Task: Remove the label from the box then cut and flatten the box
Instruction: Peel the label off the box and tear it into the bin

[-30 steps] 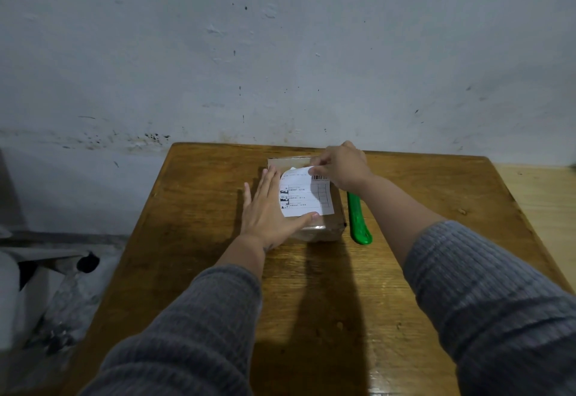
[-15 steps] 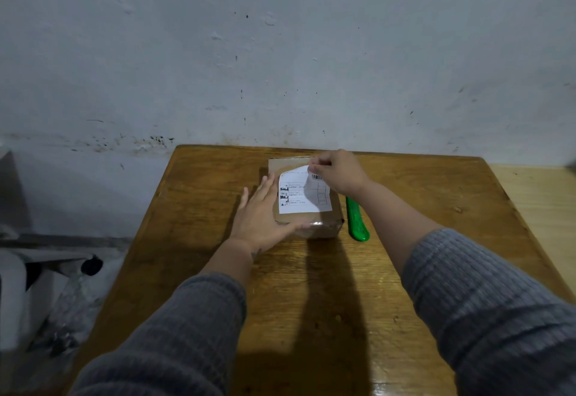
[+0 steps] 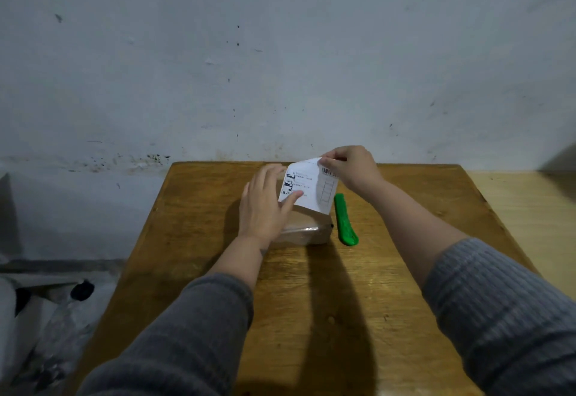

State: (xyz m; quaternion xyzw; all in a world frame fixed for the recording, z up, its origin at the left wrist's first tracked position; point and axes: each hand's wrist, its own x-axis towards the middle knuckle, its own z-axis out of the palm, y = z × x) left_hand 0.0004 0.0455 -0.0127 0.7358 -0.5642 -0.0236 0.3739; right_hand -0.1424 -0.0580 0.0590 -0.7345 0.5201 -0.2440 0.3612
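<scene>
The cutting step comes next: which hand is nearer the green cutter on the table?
Right hand, pinching the white label just above the green cutter; left hand lies across the box.

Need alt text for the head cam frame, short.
The right hand pinches a corner of a white shipping label and lifts it off a small cardboard box, which the left hand holds flat against a wooden table. A green box cutter lies beside the box, on its right.

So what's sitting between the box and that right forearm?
A green cutter lies flat on the table, just right of the box, as the head view shows. The right hand pinches the label above it.
</scene>
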